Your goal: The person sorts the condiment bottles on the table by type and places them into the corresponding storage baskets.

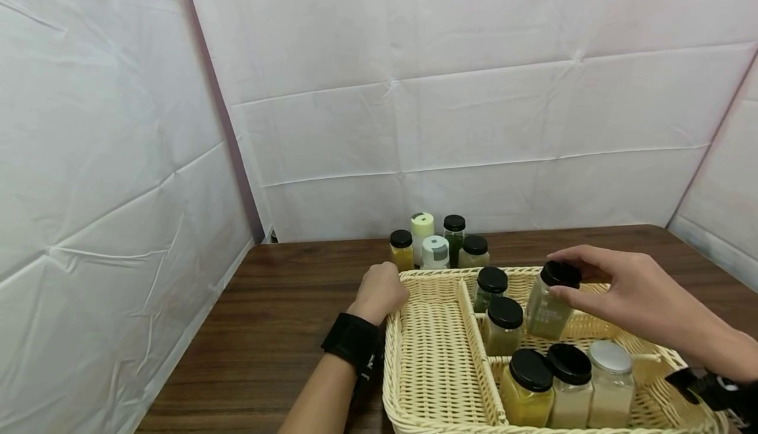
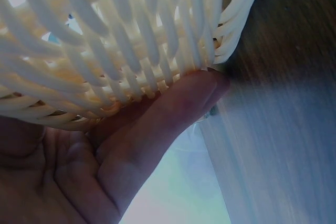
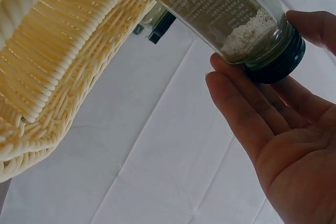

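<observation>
A cream wicker basket (image 1: 429,348) with a centre divider stands on the wooden table (image 1: 266,329). My left hand (image 1: 379,292) holds its far left corner, a finger (image 2: 173,119) lying against the woven wall (image 2: 121,40). My right hand (image 1: 628,289) pinches a black-lidded glass jar (image 1: 549,312) of pale powder by the lid, just above the basket's right compartment. In the right wrist view the jar (image 3: 210,3) is tilted, its lid (image 3: 278,59) between the fingertips (image 3: 231,85). Several more jars stand in that compartment, among them a yellow-filled one (image 1: 527,388) and a white-lidded one (image 1: 610,381).
Behind the basket stands a cluster of several small jars and bottles (image 1: 435,250). The basket's left compartment holds nothing. White sheets (image 1: 118,158) wall the table in at the left, back and right. Bare table lies left of the basket.
</observation>
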Available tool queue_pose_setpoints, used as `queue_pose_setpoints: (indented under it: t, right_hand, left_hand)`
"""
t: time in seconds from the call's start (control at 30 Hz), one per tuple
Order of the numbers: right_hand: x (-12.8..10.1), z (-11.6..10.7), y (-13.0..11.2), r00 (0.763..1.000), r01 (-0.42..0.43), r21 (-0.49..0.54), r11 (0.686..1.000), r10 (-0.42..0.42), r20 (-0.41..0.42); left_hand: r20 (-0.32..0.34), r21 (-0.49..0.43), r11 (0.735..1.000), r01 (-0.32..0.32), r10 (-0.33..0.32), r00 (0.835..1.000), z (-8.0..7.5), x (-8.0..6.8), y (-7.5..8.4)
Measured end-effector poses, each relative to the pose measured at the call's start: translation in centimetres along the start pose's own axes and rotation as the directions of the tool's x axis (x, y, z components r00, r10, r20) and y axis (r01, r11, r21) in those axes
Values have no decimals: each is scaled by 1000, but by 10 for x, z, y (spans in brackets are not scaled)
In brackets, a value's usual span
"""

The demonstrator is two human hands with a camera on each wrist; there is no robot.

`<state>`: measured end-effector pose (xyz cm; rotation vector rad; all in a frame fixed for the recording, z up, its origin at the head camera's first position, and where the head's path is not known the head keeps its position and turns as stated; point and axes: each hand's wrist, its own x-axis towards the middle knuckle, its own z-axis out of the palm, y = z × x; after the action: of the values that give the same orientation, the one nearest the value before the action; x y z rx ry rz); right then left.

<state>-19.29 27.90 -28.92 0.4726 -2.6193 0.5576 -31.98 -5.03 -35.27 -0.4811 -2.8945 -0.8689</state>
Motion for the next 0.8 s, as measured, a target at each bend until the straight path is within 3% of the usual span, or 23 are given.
queue_pose_setpoints:
  t: [0.37,0.8]
  right_hand:
    - [-5,10,1,997,75,42,996,-76,21]
    - [-7,20,9,990,85,91,992,-94,103]
  left_hand:
    - [-2,-4,1000,-4,4,1000,-1,-1,0]
    - [-4,-5,1000,3,-3,1000,0,0,0]
